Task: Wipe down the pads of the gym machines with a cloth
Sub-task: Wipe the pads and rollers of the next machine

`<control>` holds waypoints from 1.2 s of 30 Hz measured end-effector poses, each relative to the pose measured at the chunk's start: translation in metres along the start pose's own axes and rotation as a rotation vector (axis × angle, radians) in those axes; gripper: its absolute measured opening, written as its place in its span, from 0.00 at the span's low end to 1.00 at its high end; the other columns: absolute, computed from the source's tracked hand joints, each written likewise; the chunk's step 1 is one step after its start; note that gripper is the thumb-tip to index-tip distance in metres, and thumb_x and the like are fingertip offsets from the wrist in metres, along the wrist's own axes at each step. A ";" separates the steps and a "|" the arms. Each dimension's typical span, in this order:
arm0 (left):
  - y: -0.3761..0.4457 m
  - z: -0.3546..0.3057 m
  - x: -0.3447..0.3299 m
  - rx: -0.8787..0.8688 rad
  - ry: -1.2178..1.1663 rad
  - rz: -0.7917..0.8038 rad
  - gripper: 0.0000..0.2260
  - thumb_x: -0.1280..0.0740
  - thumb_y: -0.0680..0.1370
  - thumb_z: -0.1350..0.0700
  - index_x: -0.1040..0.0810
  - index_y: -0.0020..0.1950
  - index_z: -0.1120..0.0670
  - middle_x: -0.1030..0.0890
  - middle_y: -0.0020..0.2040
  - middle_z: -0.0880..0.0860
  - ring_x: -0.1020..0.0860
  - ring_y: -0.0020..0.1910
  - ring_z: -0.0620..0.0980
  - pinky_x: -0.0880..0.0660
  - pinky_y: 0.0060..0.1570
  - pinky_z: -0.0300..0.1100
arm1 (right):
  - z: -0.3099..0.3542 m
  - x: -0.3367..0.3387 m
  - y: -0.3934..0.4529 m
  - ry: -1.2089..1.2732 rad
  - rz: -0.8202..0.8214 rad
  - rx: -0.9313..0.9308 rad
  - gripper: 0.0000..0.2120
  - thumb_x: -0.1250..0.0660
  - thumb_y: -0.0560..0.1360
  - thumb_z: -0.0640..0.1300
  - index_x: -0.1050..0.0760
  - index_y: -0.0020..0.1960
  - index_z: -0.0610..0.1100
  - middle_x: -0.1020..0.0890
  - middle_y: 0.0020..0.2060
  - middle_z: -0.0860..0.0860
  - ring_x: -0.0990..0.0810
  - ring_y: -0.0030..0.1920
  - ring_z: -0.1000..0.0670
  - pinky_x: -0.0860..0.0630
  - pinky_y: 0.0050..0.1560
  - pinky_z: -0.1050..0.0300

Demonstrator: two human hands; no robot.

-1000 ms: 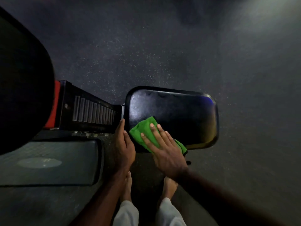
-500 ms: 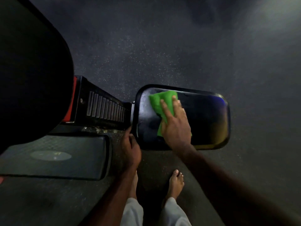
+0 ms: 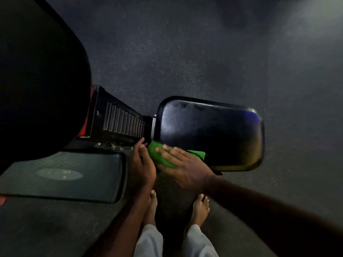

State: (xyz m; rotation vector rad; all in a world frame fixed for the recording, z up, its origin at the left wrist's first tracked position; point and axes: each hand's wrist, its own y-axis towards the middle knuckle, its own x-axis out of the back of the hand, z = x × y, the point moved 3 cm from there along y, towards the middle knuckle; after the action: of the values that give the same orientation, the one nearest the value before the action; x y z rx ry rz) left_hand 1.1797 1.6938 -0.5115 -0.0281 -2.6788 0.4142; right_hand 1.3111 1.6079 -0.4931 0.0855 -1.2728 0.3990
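Cloth [image 3: 161,156] lay under my flat, straight-fingered right hand [image 3: 182,164] at the pad's [image 3: 207,130] near corner, left hand [image 3: 142,164] beside it holding nothing visible, other pads seemingly unwiped.

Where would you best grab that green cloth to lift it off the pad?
Probably the bunched left end of the green cloth, coming from the near-left corner of the black pad. It sticks out beyond the right hand pressing flat on the rest.

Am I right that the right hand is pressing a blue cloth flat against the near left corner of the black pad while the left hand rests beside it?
Not quite: the cloth is green, not blue, as the head view shows. The right hand does press it flat on the pad's near left corner, with the left hand beside it.
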 end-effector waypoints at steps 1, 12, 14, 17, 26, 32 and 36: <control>0.001 -0.002 0.000 -0.014 -0.001 -0.005 0.20 0.45 0.83 0.54 0.22 0.69 0.59 0.18 0.60 0.57 0.22 0.56 0.50 0.33 0.47 0.20 | -0.011 0.001 -0.007 -0.030 -0.012 0.064 0.30 0.35 0.78 0.47 0.36 0.80 0.53 0.42 0.82 0.41 0.42 0.81 0.39 0.38 0.79 0.39; -0.006 -0.005 -0.017 -0.075 0.037 0.162 0.18 0.41 0.85 0.58 0.27 0.73 0.62 0.25 0.72 0.58 0.29 0.70 0.50 0.40 0.62 0.19 | -0.040 0.009 -0.023 0.003 -0.146 -0.172 0.31 0.37 0.76 0.48 0.33 0.79 0.54 0.39 0.81 0.43 0.36 0.80 0.41 0.38 0.79 0.40; -0.010 -0.005 -0.017 -0.090 0.049 0.187 0.20 0.41 0.84 0.55 0.27 0.74 0.61 0.26 0.73 0.56 0.30 0.70 0.46 0.40 0.64 0.20 | -0.054 0.018 -0.030 0.111 -0.266 -0.576 0.33 0.39 0.76 0.47 0.36 0.81 0.55 0.41 0.82 0.43 0.40 0.81 0.42 0.40 0.80 0.41; -0.011 -0.004 -0.019 -0.066 0.013 0.154 0.23 0.45 0.83 0.51 0.26 0.74 0.59 0.25 0.73 0.55 0.28 0.70 0.46 0.37 0.66 0.25 | -0.014 0.002 -0.030 0.080 -0.222 -0.436 0.32 0.40 0.78 0.47 0.39 0.82 0.54 0.44 0.83 0.43 0.44 0.82 0.39 0.40 0.79 0.39; -0.011 -0.006 -0.018 0.016 -0.072 0.114 0.24 0.46 0.82 0.50 0.26 0.73 0.62 0.24 0.71 0.55 0.26 0.69 0.49 0.34 0.60 0.22 | -0.010 0.007 0.000 0.076 -0.192 -0.452 0.31 0.40 0.80 0.46 0.41 0.83 0.55 0.45 0.83 0.42 0.46 0.82 0.38 0.43 0.81 0.40; -0.005 -0.009 -0.018 0.038 -0.016 0.131 0.18 0.44 0.87 0.59 0.31 0.77 0.57 0.25 0.69 0.52 0.28 0.65 0.46 0.37 0.51 0.16 | -0.080 0.031 0.040 0.141 -0.277 -0.699 0.31 0.35 0.79 0.46 0.36 0.81 0.53 0.42 0.82 0.42 0.41 0.81 0.39 0.39 0.79 0.38; -0.001 -0.017 -0.025 0.073 0.019 0.097 0.19 0.43 0.87 0.57 0.31 0.78 0.57 0.25 0.72 0.57 0.27 0.69 0.51 0.37 0.53 0.23 | -0.053 0.027 0.070 0.019 -0.151 -0.282 0.31 0.38 0.79 0.47 0.37 0.81 0.52 0.43 0.82 0.39 0.42 0.81 0.37 0.40 0.80 0.39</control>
State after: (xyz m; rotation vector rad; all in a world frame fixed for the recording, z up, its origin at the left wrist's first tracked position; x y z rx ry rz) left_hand 1.2099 1.6959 -0.5073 -0.1399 -2.6490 0.5384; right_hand 1.3421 1.6944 -0.4942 -0.0608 -1.2828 0.0883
